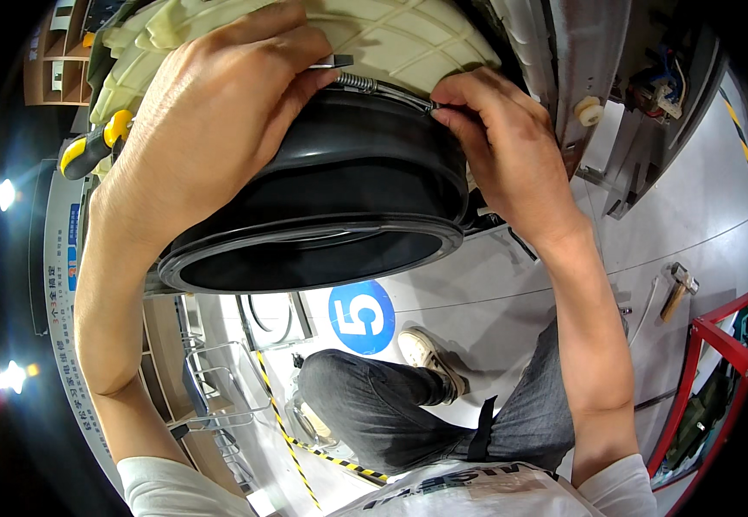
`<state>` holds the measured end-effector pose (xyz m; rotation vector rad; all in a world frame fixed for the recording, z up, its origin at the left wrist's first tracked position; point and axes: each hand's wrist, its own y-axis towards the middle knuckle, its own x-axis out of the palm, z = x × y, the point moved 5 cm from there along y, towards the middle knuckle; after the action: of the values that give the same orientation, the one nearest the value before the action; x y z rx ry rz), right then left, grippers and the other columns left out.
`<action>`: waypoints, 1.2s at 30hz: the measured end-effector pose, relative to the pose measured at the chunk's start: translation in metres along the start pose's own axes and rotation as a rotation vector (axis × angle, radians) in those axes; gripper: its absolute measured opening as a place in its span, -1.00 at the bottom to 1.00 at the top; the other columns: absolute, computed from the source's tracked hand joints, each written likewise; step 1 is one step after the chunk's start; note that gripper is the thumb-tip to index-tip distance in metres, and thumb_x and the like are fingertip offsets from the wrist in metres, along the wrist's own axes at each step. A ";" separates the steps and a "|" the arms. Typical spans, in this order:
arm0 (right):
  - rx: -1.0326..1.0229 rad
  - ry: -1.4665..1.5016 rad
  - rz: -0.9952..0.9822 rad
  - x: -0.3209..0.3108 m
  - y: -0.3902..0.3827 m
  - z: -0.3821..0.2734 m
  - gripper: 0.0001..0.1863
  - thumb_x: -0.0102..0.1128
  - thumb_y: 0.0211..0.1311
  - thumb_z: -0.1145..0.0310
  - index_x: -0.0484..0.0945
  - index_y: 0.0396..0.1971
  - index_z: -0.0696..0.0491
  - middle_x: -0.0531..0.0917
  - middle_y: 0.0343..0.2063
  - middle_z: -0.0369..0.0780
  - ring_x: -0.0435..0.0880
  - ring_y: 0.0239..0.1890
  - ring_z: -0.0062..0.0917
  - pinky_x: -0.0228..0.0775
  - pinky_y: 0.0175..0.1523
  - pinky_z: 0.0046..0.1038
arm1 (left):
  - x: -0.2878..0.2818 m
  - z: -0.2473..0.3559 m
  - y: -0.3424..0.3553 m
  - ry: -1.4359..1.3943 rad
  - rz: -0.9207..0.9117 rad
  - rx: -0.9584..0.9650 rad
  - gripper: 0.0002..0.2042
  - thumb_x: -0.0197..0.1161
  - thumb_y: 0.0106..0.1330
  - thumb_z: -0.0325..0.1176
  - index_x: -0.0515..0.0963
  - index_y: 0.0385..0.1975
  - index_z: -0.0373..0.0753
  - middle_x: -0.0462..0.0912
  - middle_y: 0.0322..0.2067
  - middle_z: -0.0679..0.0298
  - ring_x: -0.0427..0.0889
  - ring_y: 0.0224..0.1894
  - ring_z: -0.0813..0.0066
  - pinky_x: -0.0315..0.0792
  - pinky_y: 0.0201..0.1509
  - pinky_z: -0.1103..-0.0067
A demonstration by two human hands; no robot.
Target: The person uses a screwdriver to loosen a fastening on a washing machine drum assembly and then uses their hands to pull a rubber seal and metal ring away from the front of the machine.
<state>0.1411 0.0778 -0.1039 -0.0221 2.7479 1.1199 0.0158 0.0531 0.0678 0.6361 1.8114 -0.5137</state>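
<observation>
A black rubber gasket with a round opening hangs from a cream plastic tub with a lattice surface. A metal wire ring with a coil spring runs along the gasket's upper rim. My left hand is closed beside the spring's left end, with a flat metal piece between its fingers; the rest of that piece is hidden. My right hand pinches the wire at the upper right of the rim. A yellow-and-black tool handle sticks out left of my left hand.
An open machine cabinet with wires is at upper right. A hammer lies on the floor near a red-framed box. My legs are below, near a round blue floor sticker, striped tape and a wire rack.
</observation>
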 end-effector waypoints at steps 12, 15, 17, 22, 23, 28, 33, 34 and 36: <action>0.072 0.039 -0.071 0.001 -0.001 0.000 -0.90 0.18 0.34 0.48 0.54 -0.19 0.12 0.65 -0.22 -0.12 0.64 -0.14 -0.12 0.50 -0.08 -0.19 | -0.001 0.000 0.004 -0.002 -0.023 0.001 -0.86 0.30 0.28 -0.55 0.59 -0.19 -0.38 0.62 -0.24 0.04 0.66 -0.29 0.02 0.51 -0.20 0.33; 0.011 0.025 -0.005 0.001 -0.001 -0.001 -0.86 0.27 0.20 0.64 0.56 -0.24 0.21 0.63 -0.34 -0.11 0.64 -0.31 -0.24 0.48 -0.19 -0.37 | -0.001 0.001 0.003 0.000 -0.034 -0.001 -0.86 0.30 0.29 -0.55 0.59 -0.19 -0.38 0.62 -0.25 0.03 0.66 -0.29 0.01 0.51 -0.20 0.33; 0.038 0.042 -0.046 0.001 -0.001 -0.001 -0.90 0.20 0.30 0.54 0.54 -0.21 0.15 0.64 -0.26 -0.10 0.64 -0.20 -0.15 0.49 -0.12 -0.24 | -0.002 0.000 0.005 0.000 -0.037 -0.003 -0.86 0.30 0.29 -0.54 0.59 -0.19 -0.38 0.62 -0.25 0.03 0.66 -0.28 0.01 0.51 -0.20 0.33; 0.041 0.027 -0.067 0.001 -0.002 0.001 -0.91 0.16 0.34 0.50 0.53 -0.19 0.13 0.64 -0.22 -0.09 0.63 -0.13 -0.09 0.50 -0.08 -0.16 | 0.000 0.001 0.006 -0.009 -0.039 -0.002 -0.86 0.30 0.29 -0.53 0.59 -0.18 -0.39 0.62 -0.25 0.01 0.66 -0.28 0.00 0.51 -0.19 0.33; 0.036 0.019 -0.065 0.001 -0.001 0.001 -0.90 0.17 0.34 0.50 0.53 -0.19 0.12 0.65 -0.22 -0.09 0.63 -0.13 -0.09 0.50 -0.08 -0.16 | 0.000 0.001 0.006 -0.011 -0.044 -0.008 -0.85 0.30 0.30 -0.53 0.59 -0.18 -0.39 0.63 -0.25 0.01 0.66 -0.28 0.00 0.51 -0.19 0.33; 0.012 -0.007 0.007 0.001 -0.001 0.001 -0.87 0.28 0.22 0.60 0.56 -0.24 0.19 0.64 -0.33 -0.14 0.66 -0.28 -0.25 0.49 -0.15 -0.36 | 0.002 0.001 0.007 -0.018 -0.045 -0.010 -0.85 0.30 0.30 -0.52 0.59 -0.18 -0.39 0.63 -0.25 0.00 0.66 -0.28 -0.02 0.51 -0.19 0.33; 0.034 0.010 -0.004 0.002 -0.001 -0.001 -0.87 0.27 0.23 0.61 0.56 -0.24 0.19 0.64 -0.33 -0.14 0.66 -0.29 -0.26 0.49 -0.15 -0.36 | 0.000 0.001 0.007 -0.016 -0.055 -0.018 -0.84 0.30 0.31 -0.50 0.58 -0.17 -0.40 0.63 -0.25 -0.01 0.66 -0.27 -0.03 0.51 -0.18 0.33; 0.039 0.013 -0.026 0.002 -0.002 0.000 -0.89 0.24 0.26 0.57 0.55 -0.22 0.16 0.64 -0.30 -0.13 0.66 -0.24 -0.21 0.50 -0.14 -0.30 | 0.000 0.001 0.007 -0.019 -0.056 -0.019 -0.84 0.30 0.31 -0.50 0.58 -0.17 -0.40 0.63 -0.25 -0.01 0.66 -0.27 -0.03 0.51 -0.18 0.33; 0.050 0.020 -0.066 0.003 -0.002 0.002 -0.91 0.19 0.34 0.50 0.53 -0.20 0.12 0.65 -0.23 -0.10 0.65 -0.15 -0.11 0.52 -0.10 -0.19 | 0.000 0.002 0.007 -0.018 -0.058 -0.018 -0.84 0.30 0.31 -0.50 0.58 -0.17 -0.40 0.64 -0.25 -0.02 0.66 -0.27 -0.03 0.51 -0.18 0.33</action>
<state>0.1386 0.0773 -0.1072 -0.1168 2.7702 1.0389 0.0217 0.0573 0.0673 0.5661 1.8203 -0.5397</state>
